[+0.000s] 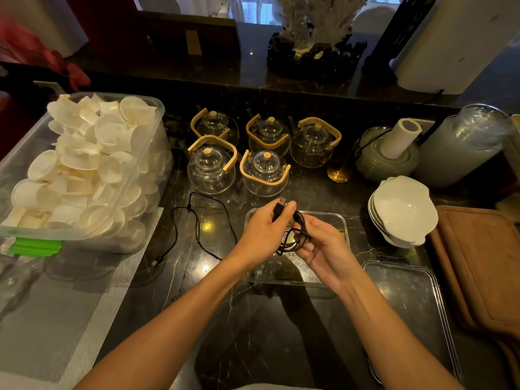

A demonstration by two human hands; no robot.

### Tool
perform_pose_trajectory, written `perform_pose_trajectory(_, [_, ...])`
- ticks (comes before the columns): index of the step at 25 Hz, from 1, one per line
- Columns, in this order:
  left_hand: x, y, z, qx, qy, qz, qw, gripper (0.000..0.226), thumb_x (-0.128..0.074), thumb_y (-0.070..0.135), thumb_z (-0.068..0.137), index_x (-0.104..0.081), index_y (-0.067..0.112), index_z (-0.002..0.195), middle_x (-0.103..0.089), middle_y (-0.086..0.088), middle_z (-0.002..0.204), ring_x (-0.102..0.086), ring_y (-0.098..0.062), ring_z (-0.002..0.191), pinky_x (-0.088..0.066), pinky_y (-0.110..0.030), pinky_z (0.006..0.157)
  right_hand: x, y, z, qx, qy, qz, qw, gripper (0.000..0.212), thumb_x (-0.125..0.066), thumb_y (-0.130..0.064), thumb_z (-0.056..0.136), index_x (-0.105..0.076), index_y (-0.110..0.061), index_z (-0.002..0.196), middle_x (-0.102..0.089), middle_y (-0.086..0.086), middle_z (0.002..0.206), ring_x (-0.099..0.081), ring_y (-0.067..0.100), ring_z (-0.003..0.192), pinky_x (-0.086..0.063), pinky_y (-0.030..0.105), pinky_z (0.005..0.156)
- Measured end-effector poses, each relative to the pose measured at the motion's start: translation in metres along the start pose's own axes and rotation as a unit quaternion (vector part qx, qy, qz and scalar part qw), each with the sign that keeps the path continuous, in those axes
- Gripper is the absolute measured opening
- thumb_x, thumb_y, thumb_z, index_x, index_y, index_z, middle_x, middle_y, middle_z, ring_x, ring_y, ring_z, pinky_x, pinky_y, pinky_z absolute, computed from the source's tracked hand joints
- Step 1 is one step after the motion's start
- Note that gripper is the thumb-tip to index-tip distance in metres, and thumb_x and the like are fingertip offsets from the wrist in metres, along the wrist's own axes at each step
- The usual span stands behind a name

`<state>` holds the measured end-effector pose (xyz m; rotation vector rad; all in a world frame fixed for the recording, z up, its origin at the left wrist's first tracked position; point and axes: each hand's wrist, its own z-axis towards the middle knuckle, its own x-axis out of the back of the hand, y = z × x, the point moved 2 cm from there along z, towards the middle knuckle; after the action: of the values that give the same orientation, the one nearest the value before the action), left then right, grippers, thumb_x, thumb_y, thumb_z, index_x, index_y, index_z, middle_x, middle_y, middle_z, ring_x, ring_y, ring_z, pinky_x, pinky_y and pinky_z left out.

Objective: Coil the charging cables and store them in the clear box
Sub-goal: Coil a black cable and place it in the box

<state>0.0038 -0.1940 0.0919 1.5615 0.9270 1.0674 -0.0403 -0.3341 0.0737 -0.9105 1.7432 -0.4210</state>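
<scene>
Two bare hands meet above a dark marble counter (253, 333). The left hand (263, 235) pinches the USB plug end of a black charging cable (295, 237), the plug pointing up and away past the fingertips. The right hand (323, 249), palm turned inward with fingers curled, holds the cable's gathered loops, which hang in a small bundle between the two hands. Directly beneath the hands sits the clear box (344, 226), open; whether anything lies inside is hard to tell through the glare. Its clear lid (408, 305) lies flat just to the right and nearer the viewer. A second black cable (197, 229) sprawls uncoiled on the counter to the left of the box, well apart from the hands. Behind the box stand five glass teapots (211, 170) with bamboo handles, grouped close together. At far left, a large clear bin (135, 220) is heaped with white shell pieces, resting partly on a grey woven mat (70, 305). At right sits a stack of white bowls (402, 212), beside brown wooden boards (484, 266). Further back are a paper towel roll (402, 136) on a stand and a tall glass jar (464, 144). No readable writing or labels are visible.
</scene>
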Motion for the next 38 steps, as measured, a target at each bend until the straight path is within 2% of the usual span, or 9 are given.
perform_pose_trajectory(6, [0.015,0.001,0.003,-0.033,0.041,-0.026,0.998,0.035,-0.051,0.057,0.097,-0.052,0.034,0.072,-0.047,0.014,0.058,-0.042,-0.009,0.053,-0.036,-0.03,0.055,0.014,-0.017,-0.007,0.025,0.125,0.088,0.988,0.012,-0.056,-0.011,0.101,-0.068,-0.009,0.099,-0.066,0.004,0.086,-0.061,0.01,0.067,-0.058,0.023,0.059])
perform_pose_trajectory(9, [0.027,-0.011,0.006,0.014,0.095,-0.032,0.995,0.035,-0.05,0.055,0.099,-0.054,0.033,0.072,-0.046,0.014,0.054,-0.043,-0.007,0.05,-0.037,-0.029,0.052,0.018,-0.039,-0.018,0.089,0.113,0.116,0.983,0.008,-0.057,-0.014,0.1,-0.065,-0.013,0.1,-0.066,0.0,0.078,-0.07,0.015,0.079,-0.062,0.028,0.07])
perform_pose_trajectory(13, [0.026,-0.015,0.013,0.056,0.085,-0.09,0.991,0.039,-0.051,0.053,0.101,-0.053,0.023,0.076,-0.043,0.012,0.05,-0.041,-0.008,0.044,-0.034,-0.025,0.042,0.008,-0.04,-0.024,0.022,0.076,0.029,0.996,0.02,-0.066,-0.017,0.092,-0.067,-0.008,0.11,-0.058,-0.002,0.075,-0.054,0.005,0.057,-0.04,0.014,0.039])
perform_pose_trajectory(17, [0.014,-0.002,0.016,0.01,-0.013,-0.116,0.993,0.038,-0.055,0.059,0.095,-0.056,0.026,0.077,-0.042,0.008,0.052,-0.037,-0.011,0.043,-0.032,-0.023,0.041,-0.001,-0.022,-0.014,-0.06,0.078,-0.136,0.986,0.016,-0.06,-0.011,0.099,-0.07,0.001,0.102,-0.045,0.0,0.069,-0.032,0.003,0.046,-0.015,0.014,0.035])
perform_pose_trajectory(20, [0.012,0.0,0.017,0.011,-0.004,-0.098,0.995,0.038,-0.055,0.061,0.094,-0.055,0.028,0.075,-0.044,0.007,0.054,-0.04,-0.012,0.047,-0.035,-0.024,0.045,-0.005,-0.018,-0.009,-0.066,0.026,-0.144,0.987,0.027,-0.057,-0.009,0.101,-0.066,0.005,0.122,-0.048,0.003,0.07,-0.028,0.002,0.047,-0.016,0.014,0.036])
perform_pose_trajectory(24, [0.008,-0.006,0.015,0.04,0.002,-0.067,0.997,0.038,-0.054,0.056,0.097,-0.058,0.023,0.079,-0.052,0.009,0.057,-0.047,-0.008,0.048,-0.039,-0.022,0.044,-0.004,-0.011,-0.005,-0.03,-0.01,-0.138,0.99,0.028,-0.051,-0.006,0.099,-0.072,0.001,0.117,-0.036,0.007,0.074,-0.015,0.014,0.061,-0.017,0.017,0.041])
perform_pose_trajectory(28, [0.004,-0.012,0.014,0.05,0.003,0.023,0.998,0.036,-0.053,0.051,0.1,-0.062,0.021,0.083,-0.054,0.014,0.056,-0.051,-0.006,0.054,-0.041,-0.027,0.054,-0.006,-0.001,-0.005,0.014,0.012,-0.115,0.993,0.039,-0.051,-0.012,0.083,-0.059,0.001,0.119,-0.041,0.003,0.073,-0.031,0.008,0.054,-0.024,0.019,0.04])
perform_pose_trajectory(32, [0.0,-0.015,0.013,0.038,-0.013,0.06,0.997,0.036,-0.052,0.047,0.102,-0.059,0.019,0.081,-0.05,0.011,0.061,-0.047,-0.006,0.057,-0.04,-0.026,0.056,-0.01,0.007,0.0,0.06,0.081,-0.283,0.954,0.028,-0.062,-0.012,0.086,-0.051,-0.012,0.112,-0.057,-0.009,0.063,-0.049,0.0,0.048,-0.037,0.015,0.041])
perform_pose_trajectory(38, [-0.004,-0.015,0.011,0.011,-0.022,0.081,0.996,0.033,-0.05,0.044,0.104,-0.057,0.03,0.075,-0.053,0.019,0.055,-0.045,0.001,0.05,-0.036,-0.015,0.05,-0.005,0.014,0.001,0.234,0.2,-0.445,0.841,0.006,-0.066,-0.021,0.098,-0.066,-0.027,0.1,-0.07,-0.012,0.08,-0.064,0.003,0.069,-0.05,0.017,0.057])
